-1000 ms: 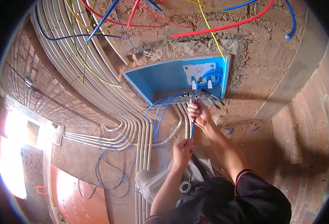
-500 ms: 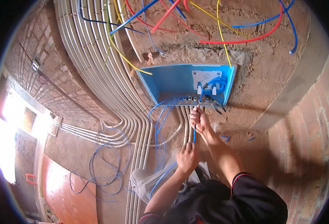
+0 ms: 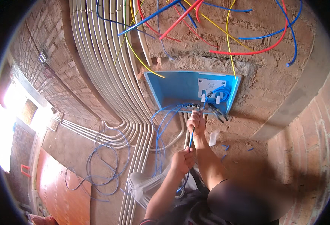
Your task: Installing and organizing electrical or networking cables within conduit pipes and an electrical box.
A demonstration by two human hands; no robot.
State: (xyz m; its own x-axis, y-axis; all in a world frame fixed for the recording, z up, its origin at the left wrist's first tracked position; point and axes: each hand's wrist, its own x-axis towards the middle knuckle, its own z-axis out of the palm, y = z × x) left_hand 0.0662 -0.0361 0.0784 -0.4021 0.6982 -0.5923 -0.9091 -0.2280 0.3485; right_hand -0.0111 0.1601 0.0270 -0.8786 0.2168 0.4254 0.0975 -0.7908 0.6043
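A blue recessed wall box (image 3: 180,88) sits in a rough plaster wall, with a white module (image 3: 211,85) and coiled blue cables inside. My right hand (image 3: 197,121) is at the box's lower edge, closed on a thin blue cable (image 3: 191,138). My left hand (image 3: 183,160) grips the same cable lower down, so it runs taut between both hands. Black pliers (image 3: 217,111) rest at the box's lower right corner.
Many white conduits (image 3: 108,75) curve down the wall at left. Loose red, blue and yellow wires (image 3: 225,33) hang above the box. Blue cable loops (image 3: 97,165) lie on the floor. A white plastic bag (image 3: 142,187) sits by my legs. A brick wall stands at right.
The view has shifted, so the box sits lower and more central. My left hand has moved up the blue cable, closer to my right hand, which stays at the box.
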